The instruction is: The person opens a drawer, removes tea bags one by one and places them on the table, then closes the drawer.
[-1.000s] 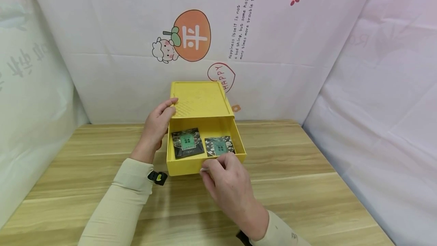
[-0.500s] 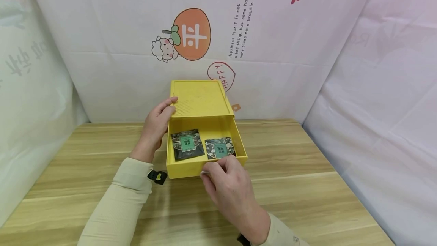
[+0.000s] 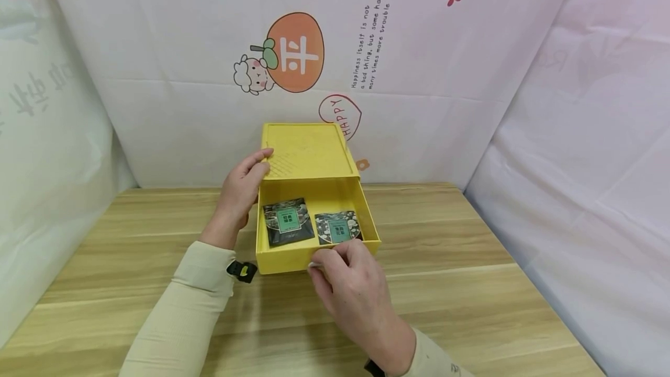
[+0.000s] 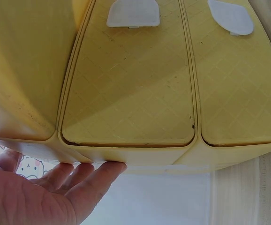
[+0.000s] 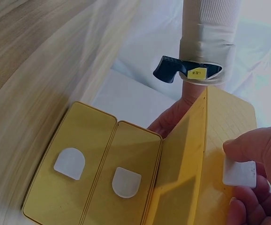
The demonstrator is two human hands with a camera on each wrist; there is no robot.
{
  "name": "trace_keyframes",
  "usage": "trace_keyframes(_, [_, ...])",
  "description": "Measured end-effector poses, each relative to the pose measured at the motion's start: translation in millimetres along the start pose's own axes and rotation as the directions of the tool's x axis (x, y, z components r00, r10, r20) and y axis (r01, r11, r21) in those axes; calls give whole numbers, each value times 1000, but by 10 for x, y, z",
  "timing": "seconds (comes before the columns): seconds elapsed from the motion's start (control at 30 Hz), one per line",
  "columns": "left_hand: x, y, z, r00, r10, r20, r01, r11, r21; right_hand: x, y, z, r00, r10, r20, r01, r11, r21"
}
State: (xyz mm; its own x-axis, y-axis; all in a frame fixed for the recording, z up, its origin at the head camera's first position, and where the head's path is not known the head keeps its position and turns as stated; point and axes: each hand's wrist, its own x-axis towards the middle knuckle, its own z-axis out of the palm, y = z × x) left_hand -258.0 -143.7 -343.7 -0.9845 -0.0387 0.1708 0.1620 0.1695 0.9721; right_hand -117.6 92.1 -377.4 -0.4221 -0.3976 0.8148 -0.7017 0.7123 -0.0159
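Right hand (image 3: pixel 356 284) pinches the tab of an open drawer (image 3: pixel 282 262)

In the head view, a yellow box (image 3: pixel 311 151) stands on the wood-grained counter (image 3: pixel 445 295), in front of a printed white cloth (image 3: pixel 419 63). Its top drawer is pulled out toward the person. Two packets lie inside: a dark packet (image 3: pixel 288 231) with a green label at the left, and a flowered packet (image 3: pixel 337 227) beside it at the right, near the drawer's front wall. The left hand (image 3: pixel 238 194) rests against the box's left side, its fingers extended and two fingertips on the top.

In the left wrist view, the left hand's fingers (image 4: pixel 98 185) touch the box's edge, fairly straight. Two closed drawers show, with white tabs (image 4: pixel 133 13) on their fronts.

In the right wrist view, the right hand's thumb and fingers are closed on the pulled drawer's white tab (image 5: pixel 239 173). The two closed drawers lie alongside. Beyond the box are the left hand, a pale sleeve (image 5: pixel 207 30) and a dark wristband (image 5: pixel 167 70) with a yellow label.
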Motion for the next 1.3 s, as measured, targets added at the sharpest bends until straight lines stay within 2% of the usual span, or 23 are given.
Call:
trace_keyframes(0.53, [-1, -9, -2, 1000, 13, -2, -13, 1000, 4, 7, 25, -47, 1000, 7, -12, -6, 1000, 24])
trace_keyframes(0.77, [-1, -12, -11, 1000, 22, 4, -22, 1000, 4, 24, 29, -95, 1000, 18, 22, -18, 999, 31])
trace_keyframes(1.0, [-7, -10, -12, 1000, 19, 2, -19, 1000, 5, 71, 34, -121, 1000, -3, -17, 4, 1000, 16])
trace_keyframes(1.3, [-10, 1, -9, 1000, 16, 3, -16, 1000, 10, 200, 64, -215, 1000, -4, -29, 4, 1000, 16])
